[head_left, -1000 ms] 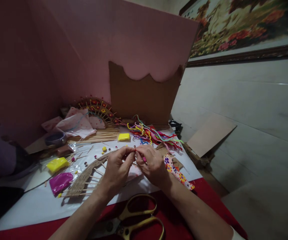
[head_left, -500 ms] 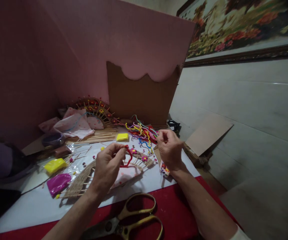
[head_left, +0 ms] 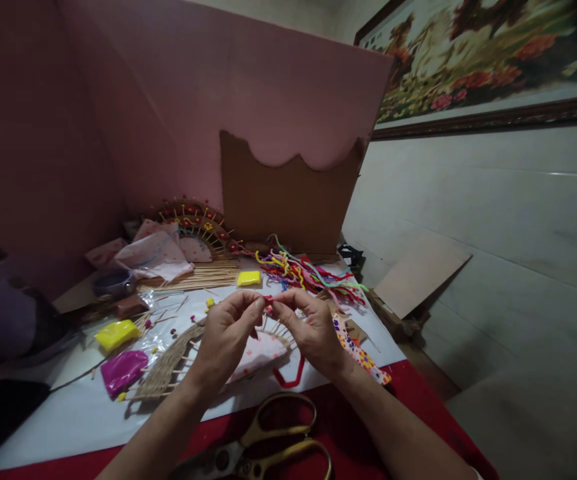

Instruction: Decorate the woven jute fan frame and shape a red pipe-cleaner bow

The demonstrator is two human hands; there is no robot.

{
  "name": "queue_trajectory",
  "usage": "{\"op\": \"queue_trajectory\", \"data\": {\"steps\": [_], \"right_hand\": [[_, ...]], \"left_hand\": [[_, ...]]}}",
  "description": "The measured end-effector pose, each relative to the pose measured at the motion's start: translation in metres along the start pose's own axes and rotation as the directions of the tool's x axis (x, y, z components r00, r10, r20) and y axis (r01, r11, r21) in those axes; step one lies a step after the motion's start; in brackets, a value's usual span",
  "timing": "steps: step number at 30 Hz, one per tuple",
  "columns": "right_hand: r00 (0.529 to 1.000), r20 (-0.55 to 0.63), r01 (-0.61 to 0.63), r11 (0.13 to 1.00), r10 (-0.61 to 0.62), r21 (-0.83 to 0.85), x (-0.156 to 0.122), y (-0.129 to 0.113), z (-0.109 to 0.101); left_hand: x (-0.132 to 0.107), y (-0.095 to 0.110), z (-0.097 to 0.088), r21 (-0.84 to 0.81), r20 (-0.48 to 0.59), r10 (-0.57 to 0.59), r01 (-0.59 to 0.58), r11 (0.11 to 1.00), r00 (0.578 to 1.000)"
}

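My left hand (head_left: 228, 333) and my right hand (head_left: 308, 330) meet fingertip to fingertip above a woven fan-shaped craft piece (head_left: 168, 363) with stick spokes. Both pinch a red pipe cleaner (head_left: 291, 379), whose loose end curls down onto the white sheet below my right hand. A heap of coloured pipe cleaners (head_left: 308, 270) lies just beyond the hands. A strip of flower-patterned paper (head_left: 358, 350) sits under my right wrist.
Gold-handled scissors (head_left: 278, 447) lie on the red cloth near me. Yellow clay (head_left: 117, 333), magenta clay (head_left: 123, 367) and a yellow block (head_left: 248, 277) sit on the white sheet (head_left: 68, 420). A second fan piece (head_left: 195, 223), a bundle of sticks (head_left: 203, 273) and a cardboard panel (head_left: 288, 200) stand behind.
My right hand came back from the pipe cleaner heap to meet the left hand. The red pipe cleaner now hangs down between them onto the sheet.
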State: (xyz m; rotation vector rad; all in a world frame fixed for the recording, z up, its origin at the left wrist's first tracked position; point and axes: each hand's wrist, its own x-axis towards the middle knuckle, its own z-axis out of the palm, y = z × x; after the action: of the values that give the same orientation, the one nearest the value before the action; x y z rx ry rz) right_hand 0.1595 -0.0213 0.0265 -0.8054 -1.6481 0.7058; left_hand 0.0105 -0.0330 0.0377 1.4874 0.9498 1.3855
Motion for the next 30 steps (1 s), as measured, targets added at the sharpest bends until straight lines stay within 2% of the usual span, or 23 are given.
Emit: {"op": "queue_trajectory", "data": {"steps": [6,9,11,14,17,19,21,23,24,26,28,30], "right_hand": [[0.986,0.097,-0.155,0.968,0.138,0.197,0.002,0.008,0.001],[0.977,0.117,-0.204,0.948,0.180,0.245,0.003,0.009,0.002],[0.971,0.140,-0.221,0.945,0.192,0.240,0.003,0.008,0.001],[0.956,0.212,-0.245,0.949,0.202,0.201,0.004,0.007,-0.003],[0.918,0.290,-0.342,0.910,0.270,0.234,0.004,0.006,-0.005],[0.863,0.377,-0.467,0.813,0.335,0.347,0.004,0.004,-0.006],[0.787,0.497,-0.594,0.665,0.365,0.453,0.004,0.002,-0.007],[0.734,0.575,-0.663,0.562,0.361,0.495,0.005,0.001,-0.008],[0.732,0.580,-0.665,0.555,0.356,0.499,0.006,0.002,-0.008],[0.763,0.548,-0.625,0.607,0.342,0.491,0.006,0.003,-0.008],[0.798,0.504,-0.571,0.679,0.329,0.461,0.006,0.007,-0.008],[0.813,0.485,-0.543,0.719,0.322,0.433,0.006,0.010,-0.007]], "left_hand": [[0.000,-0.005,-0.002,0.231,-0.005,0.126,-0.122,0.965,0.992],[0.000,-0.007,-0.003,0.364,0.019,0.225,-0.217,0.906,0.974],[0.001,-0.009,-0.006,0.485,0.056,0.336,-0.320,0.814,0.940],[0.005,-0.010,-0.012,0.652,0.183,0.474,-0.467,0.597,0.861],[0.011,-0.008,-0.020,0.730,0.344,0.506,-0.564,0.386,0.791],[0.013,-0.006,-0.023,0.722,0.422,0.500,-0.614,0.318,0.756],[0.014,-0.004,-0.024,0.694,0.419,0.496,-0.621,0.366,0.761],[0.013,-0.004,-0.023,0.638,0.342,0.450,-0.556,0.534,0.825],[0.012,-0.005,-0.023,0.598,0.297,0.405,-0.499,0.627,0.865],[0.010,-0.006,-0.021,0.519,0.241,0.305,-0.388,0.762,0.921],[0.009,-0.007,-0.021,0.461,0.225,0.236,-0.317,0.829,0.945],[0.009,-0.007,-0.020,0.423,0.219,0.183,-0.262,0.867,0.958]]}}
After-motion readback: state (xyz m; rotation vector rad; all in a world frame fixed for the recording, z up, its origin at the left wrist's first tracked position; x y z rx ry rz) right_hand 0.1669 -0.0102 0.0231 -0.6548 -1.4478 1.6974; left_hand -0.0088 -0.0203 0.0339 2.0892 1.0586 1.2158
